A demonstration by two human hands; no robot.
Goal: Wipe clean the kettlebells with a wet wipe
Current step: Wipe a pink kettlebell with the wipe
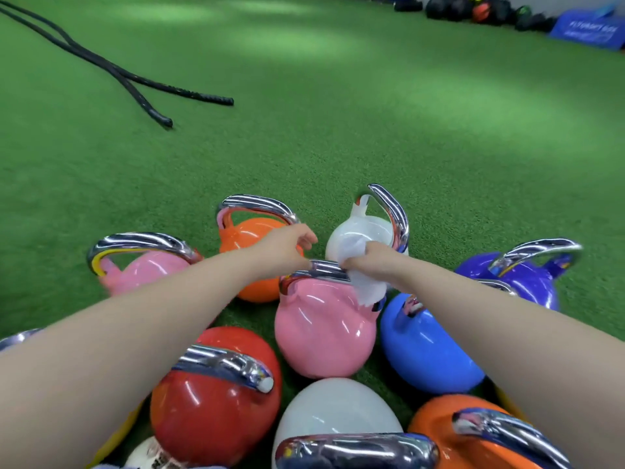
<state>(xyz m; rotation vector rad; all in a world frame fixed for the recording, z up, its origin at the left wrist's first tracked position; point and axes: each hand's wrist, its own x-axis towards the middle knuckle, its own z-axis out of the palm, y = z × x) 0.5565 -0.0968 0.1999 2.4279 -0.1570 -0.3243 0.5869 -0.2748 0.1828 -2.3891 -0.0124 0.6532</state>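
Note:
Several glossy kettlebells with chrome handles stand packed together on green turf. In the middle is a pink kettlebell (321, 333). My right hand (367, 262) grips a white wet wipe (370, 291) against the right end of its chrome handle (321, 270). My left hand (291, 243) hovers just above the handle's left end, fingers loosely curled and holding nothing. Around it stand an orange kettlebell (247, 235), a white kettlebell (355, 231), a blue kettlebell (422, 350), a purple kettlebell (527, 282), a red kettlebell (209, 401) and a second pink kettlebell (145, 272).
Two black battle ropes (135, 79) lie on the turf (372, 113) at the far left. Dark balls and bags (473, 10) line the far right wall beside a blue box (588, 28). More kettlebells, white (331, 414) and orange (439, 434), crowd the near edge.

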